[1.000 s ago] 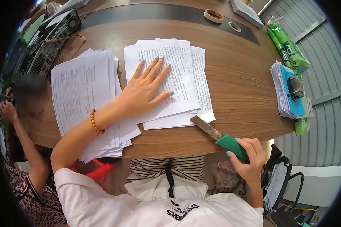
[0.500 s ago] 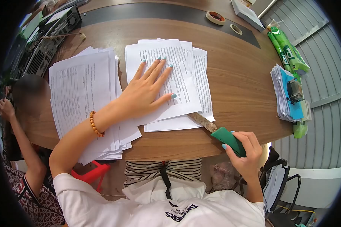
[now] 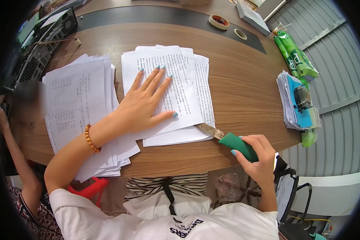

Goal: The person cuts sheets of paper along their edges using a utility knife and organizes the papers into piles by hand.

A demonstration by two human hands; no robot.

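Knife (image 3: 228,140) was tucked partway under the top sheet (image 3: 182,98), no cut showing yet
Right hand (image 3: 258,157) was wrapped round the handle (image 3: 239,147); left hand (image 3: 138,108), well apart, lay spread flat on that sheet. Another paper stack (image 3: 70,94) sat beside it on the table (image 3: 244,92).

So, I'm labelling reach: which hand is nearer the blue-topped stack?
Right. The right hand, gripping the green handle, is lower left of the stack in view; the left hand lies farther left, on printed pages.
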